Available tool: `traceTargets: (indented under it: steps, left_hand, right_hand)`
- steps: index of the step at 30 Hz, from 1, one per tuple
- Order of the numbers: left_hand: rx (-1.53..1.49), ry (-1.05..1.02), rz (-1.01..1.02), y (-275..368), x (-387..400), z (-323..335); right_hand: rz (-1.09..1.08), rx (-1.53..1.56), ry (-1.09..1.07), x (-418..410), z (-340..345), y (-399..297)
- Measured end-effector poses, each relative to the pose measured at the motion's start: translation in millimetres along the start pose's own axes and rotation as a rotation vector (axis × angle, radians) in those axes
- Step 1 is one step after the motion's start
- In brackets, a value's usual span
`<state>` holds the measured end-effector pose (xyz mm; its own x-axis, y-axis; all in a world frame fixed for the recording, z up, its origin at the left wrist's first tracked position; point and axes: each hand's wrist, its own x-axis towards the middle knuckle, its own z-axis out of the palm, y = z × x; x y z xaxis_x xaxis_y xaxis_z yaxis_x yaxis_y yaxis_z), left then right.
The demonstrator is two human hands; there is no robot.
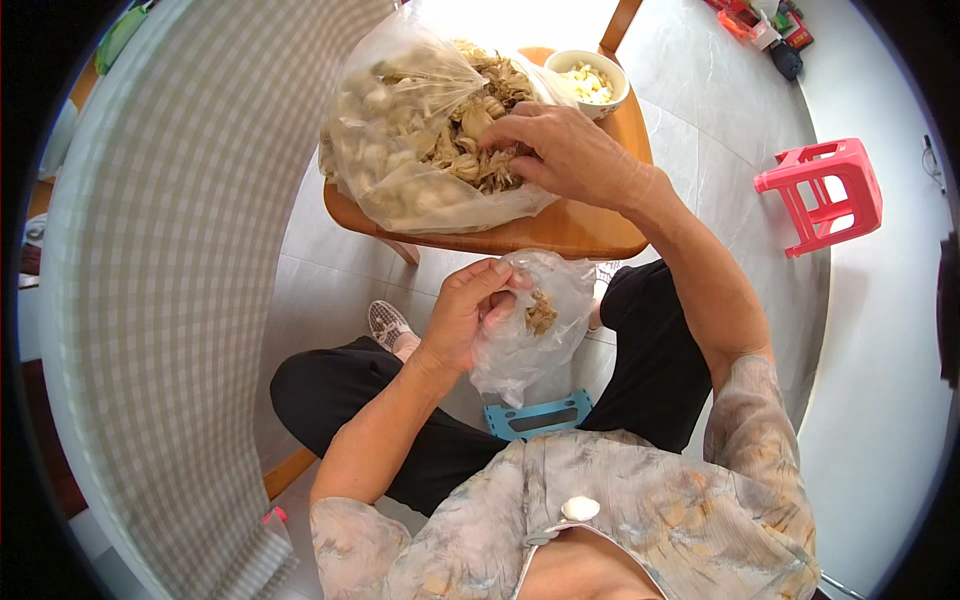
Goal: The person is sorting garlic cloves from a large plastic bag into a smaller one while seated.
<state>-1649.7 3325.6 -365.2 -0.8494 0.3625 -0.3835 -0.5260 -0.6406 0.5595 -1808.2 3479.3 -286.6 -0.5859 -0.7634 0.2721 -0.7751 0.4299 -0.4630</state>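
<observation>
A large clear plastic bag full of garlic bulbs lies on the seat of a wooden chair. My right hand reaches into its mouth, fingers curled against the garlic bulbs and dry husks; whether it grips one is hidden. Below the seat edge, my left hand pinches the rim of a small clear plastic bag. A clump of brown garlic husk shows in or on that bag. Behind my right hand stands a white bowl of peeled garlic cloves.
A checked tablecloth hangs along the left. A pink plastic stool stands by the wall on the right. Part of a blue plastic stool shows between my legs. Assorted items lie on the floor at the upper right.
</observation>
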Motion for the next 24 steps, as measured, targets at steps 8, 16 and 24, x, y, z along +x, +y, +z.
traceTargets:
  steps: [8, 16, 24]
  left_hand:
    - [-0.013, 0.006, 0.000, -3.5, 6.1, -1.0]
    - [-0.017, -0.008, 0.001, -2.9, 6.9, 2.3]
    - [-0.055, -0.008, 0.009, 2.0, 7.7, 2.4]
  right_hand:
    - [-0.033, -0.084, -0.027, -4.8, 0.7, -2.9]
    - [-0.015, -0.199, -0.056, 0.6, 5.1, -3.3]
    - [-0.042, -0.014, 0.034, 8.3, -5.2, 10.5]
